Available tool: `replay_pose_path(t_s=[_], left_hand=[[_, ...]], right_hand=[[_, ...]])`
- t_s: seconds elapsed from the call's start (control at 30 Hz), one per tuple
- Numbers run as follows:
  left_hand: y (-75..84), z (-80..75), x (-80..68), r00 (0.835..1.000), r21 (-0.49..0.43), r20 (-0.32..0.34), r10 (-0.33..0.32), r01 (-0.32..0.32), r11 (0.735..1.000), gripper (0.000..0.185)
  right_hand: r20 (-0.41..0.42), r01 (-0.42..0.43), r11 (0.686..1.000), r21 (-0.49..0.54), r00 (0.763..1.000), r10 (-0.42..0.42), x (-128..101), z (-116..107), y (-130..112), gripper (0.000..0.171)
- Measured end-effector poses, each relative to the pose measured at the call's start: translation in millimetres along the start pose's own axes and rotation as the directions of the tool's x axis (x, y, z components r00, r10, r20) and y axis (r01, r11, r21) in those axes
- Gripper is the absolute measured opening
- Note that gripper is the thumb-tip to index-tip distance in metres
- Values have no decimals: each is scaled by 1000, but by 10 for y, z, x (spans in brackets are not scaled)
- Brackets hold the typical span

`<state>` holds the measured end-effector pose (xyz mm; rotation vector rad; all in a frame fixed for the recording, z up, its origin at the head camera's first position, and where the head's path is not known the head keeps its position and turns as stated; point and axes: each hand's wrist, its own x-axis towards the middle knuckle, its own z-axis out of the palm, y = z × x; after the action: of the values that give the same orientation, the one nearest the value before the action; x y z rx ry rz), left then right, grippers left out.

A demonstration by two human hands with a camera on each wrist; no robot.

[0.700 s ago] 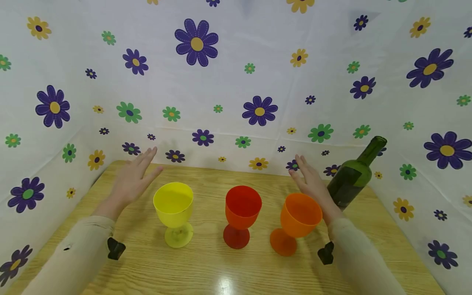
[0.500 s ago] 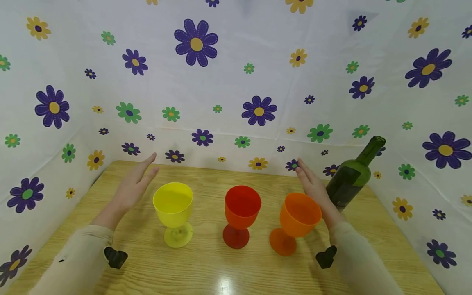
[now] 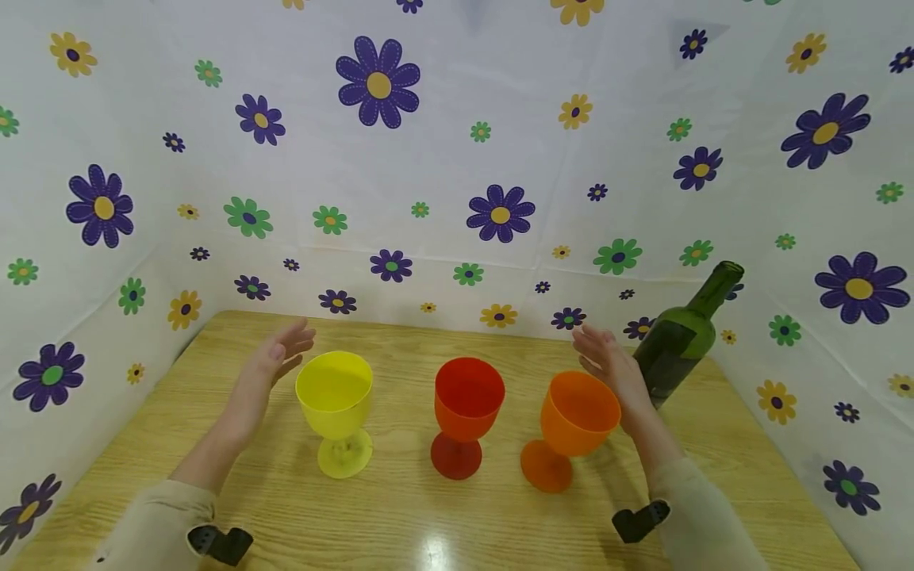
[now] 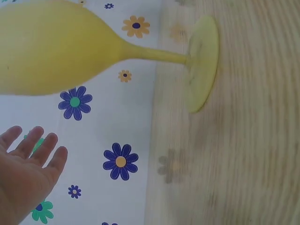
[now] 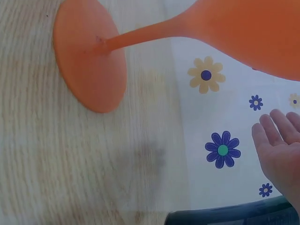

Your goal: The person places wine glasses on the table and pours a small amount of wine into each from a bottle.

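Both hands empty rn btw: left hand (image 3: 266, 373) has its fingers loosely open just beside the yellow goblet (image 3: 334, 408), right hand (image 3: 623, 377) same deal, between the orange goblet (image 3: 574, 434) and the green wine bottle (image 3: 674, 349) (can't tell if it's touching that). Red goblet (image 3: 467, 420)'s in the middle, all 3 upright on the wood-grain table (image 3: 385, 507). Nothing's gripped or lifted, so imo either it's all left to do or all done, idk which.
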<state>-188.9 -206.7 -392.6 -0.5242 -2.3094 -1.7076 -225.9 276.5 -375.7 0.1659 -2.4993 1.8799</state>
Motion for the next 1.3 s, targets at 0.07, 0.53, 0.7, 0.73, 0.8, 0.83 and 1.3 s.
replay_pose_path(t_s=[0.07,0.53,0.7,0.73,0.8,0.83,1.3], left_hand=[[28,27,-37,1000,-23,1,6,-6,1000,54],[72,180,-249,992,-49,54,111,-108,993,70],[69,223,-272,994,-64,51,99,-96,993,88],[71,231,-275,995,-56,46,89,-87,995,91],[80,244,-282,996,-40,37,78,-76,996,94],[87,253,-285,997,-36,35,74,-73,997,95],[116,333,-321,999,-4,33,15,-15,1000,98]], right_hand=[[-9,6,1000,4,1000,-6,-37,-8,14,70],[-105,172,980,103,981,-161,-317,-45,73,53],[-286,330,944,16,906,-312,-414,-31,23,36],[-311,363,932,-9,884,-348,-430,-33,6,34],[-343,427,901,-70,838,-424,-452,-49,-25,34],[-355,444,889,-116,817,-455,-464,-66,-40,34],[-712,161,924,-346,597,-371,-311,-480,-309,55]])
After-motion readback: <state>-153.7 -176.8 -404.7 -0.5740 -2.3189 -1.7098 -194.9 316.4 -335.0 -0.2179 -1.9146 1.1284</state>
